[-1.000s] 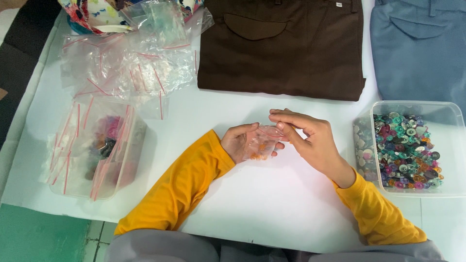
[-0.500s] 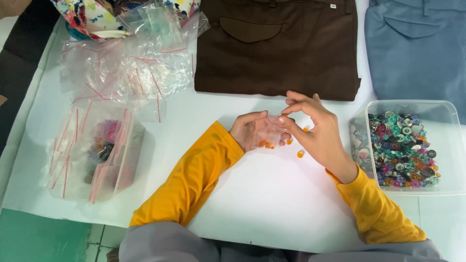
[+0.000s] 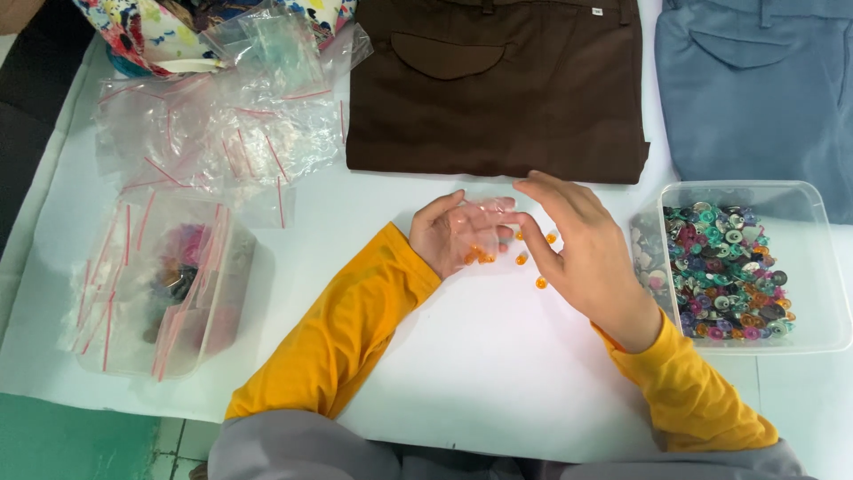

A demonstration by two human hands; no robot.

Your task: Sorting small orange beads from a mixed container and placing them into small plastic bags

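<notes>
My left hand [image 3: 449, 236] lies palm up on the white table [image 3: 462, 373] and holds a small clear plastic bag [image 3: 475, 233] with a few orange buttons in it. My right hand [image 3: 582, 249] pinches the bag's far edge between thumb and fingers. Several small orange buttons [image 3: 539, 283] lie loose on the table just under and beside my right hand.
A clear tub of mixed coloured buttons [image 3: 724, 267] stands at the right. A folded brown garment [image 3: 498, 84] and a blue one [image 3: 755, 84] lie at the back. A heap of empty zip bags [image 3: 222, 133] and a tub with filled bags [image 3: 160, 284] sit at the left.
Both hands have shifted slightly away from me. Orange buttons have spilled from the clear bag onto the table, where none lay a second ago.
</notes>
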